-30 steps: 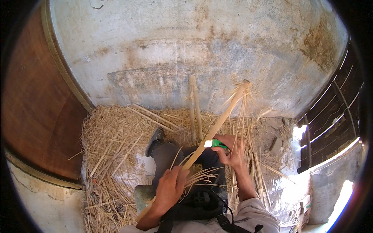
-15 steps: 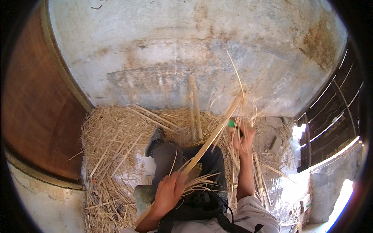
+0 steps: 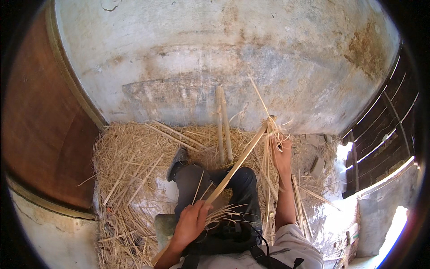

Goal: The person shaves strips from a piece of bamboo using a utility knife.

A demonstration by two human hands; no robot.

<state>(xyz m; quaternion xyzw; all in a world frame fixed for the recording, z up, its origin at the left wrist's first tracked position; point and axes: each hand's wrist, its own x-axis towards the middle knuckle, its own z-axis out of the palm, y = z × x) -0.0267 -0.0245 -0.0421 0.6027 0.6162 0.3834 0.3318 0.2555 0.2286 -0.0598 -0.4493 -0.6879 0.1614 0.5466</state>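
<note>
1. Nearest, a wooden strip [image 3: 237,169] is gripped by the left hand [image 3: 191,222], its fingers being wrapped around the lower part; the near end is seen past the wrist at seven o'clock.
2. Curled shavings [image 3: 226,213] are bunched just beside that hand, between two and three o'clock, over the lap.
3. With the top of the view taken as twelve, the strip's long axis is pointed at one o'clock, away from the body.
4. The far end is approached more closely by the right hand [image 3: 281,154]: from its fingers, the tip is found at eleven o'clock, near. Those fingers are bent among loose fibres [image 3: 267,157]; what is pinched cannot be told.
5. Farthest, two poles [image 3: 225,127] are stood against the wall [image 3: 201,54], at ten o'clock from the right hand.
</note>
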